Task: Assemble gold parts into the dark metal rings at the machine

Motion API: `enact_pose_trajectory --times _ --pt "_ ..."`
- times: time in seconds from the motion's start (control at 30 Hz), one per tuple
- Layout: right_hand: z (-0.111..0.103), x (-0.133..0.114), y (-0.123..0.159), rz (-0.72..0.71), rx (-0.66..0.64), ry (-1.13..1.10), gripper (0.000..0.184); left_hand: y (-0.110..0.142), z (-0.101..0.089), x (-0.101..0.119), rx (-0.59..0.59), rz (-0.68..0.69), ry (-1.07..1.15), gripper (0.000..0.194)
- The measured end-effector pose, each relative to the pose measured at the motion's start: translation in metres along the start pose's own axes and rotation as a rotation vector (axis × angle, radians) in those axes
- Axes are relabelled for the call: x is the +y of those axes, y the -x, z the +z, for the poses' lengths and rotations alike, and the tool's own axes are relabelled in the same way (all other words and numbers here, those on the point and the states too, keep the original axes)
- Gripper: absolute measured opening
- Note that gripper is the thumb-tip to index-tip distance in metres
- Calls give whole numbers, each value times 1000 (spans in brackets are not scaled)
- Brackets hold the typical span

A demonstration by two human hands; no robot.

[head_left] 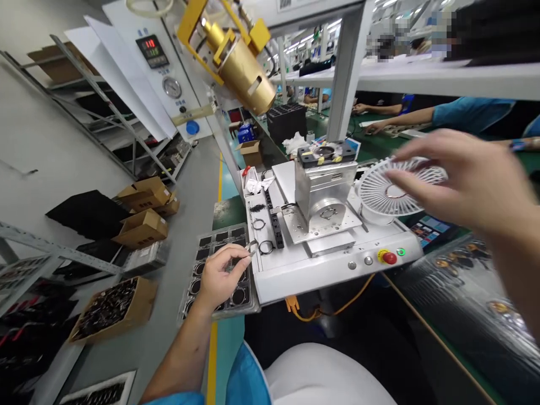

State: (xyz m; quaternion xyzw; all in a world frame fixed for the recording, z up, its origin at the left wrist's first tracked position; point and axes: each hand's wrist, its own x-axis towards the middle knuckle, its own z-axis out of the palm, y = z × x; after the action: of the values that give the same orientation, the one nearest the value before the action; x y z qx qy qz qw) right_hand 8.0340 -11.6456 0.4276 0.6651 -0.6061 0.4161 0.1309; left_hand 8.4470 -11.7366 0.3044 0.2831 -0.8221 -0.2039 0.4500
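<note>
My left hand [223, 275] is closed in a pinch on a small, thin silvery piece [252, 246], whose exact kind I cannot make out. Below that hand lies a clear plastic tray [256, 308] with dark round and square parts in its compartments. Close to the fingertips, a thin black ring [266, 247] rests on the white machine base [291, 278]. My right hand [459, 174], slightly blurred, is raised at the right with thumb and fingers apart and nothing between them. It hides part of a white fan [379, 194]. Between the hands stands a metal fixture [324, 188] with a black top.
A gold cylindrical machine head [248, 79] hangs tilted above the fixture. A red emergency button [390, 258] sits on the base's front. Bubble-wrapped parts [468, 292] lie at the right. Cardboard boxes [143, 228] stand left. A co-worker's arm [413, 119] reaches across the far bench.
</note>
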Motion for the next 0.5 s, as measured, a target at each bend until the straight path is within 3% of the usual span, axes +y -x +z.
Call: enact_pose_trajectory --times 0.07,0.17,0.3,0.4,0.5 --pt "15 -4 -38 -80 -62 -22 29 -12 -2 10 8 61 0 6" --pt "39 -7 -91 -78 -273 -25 32 -32 -6 23 24 120 -16 7" --pt "47 -9 -125 -65 -486 -79 24 -68 -9 42 12 223 2 6" --pt "43 -8 -125 -68 -443 -163 24 -112 3 58 46 327 -19 6" --pt "41 -4 -113 -5 -238 -310 37 -168 32 72 91 403 -59 9"
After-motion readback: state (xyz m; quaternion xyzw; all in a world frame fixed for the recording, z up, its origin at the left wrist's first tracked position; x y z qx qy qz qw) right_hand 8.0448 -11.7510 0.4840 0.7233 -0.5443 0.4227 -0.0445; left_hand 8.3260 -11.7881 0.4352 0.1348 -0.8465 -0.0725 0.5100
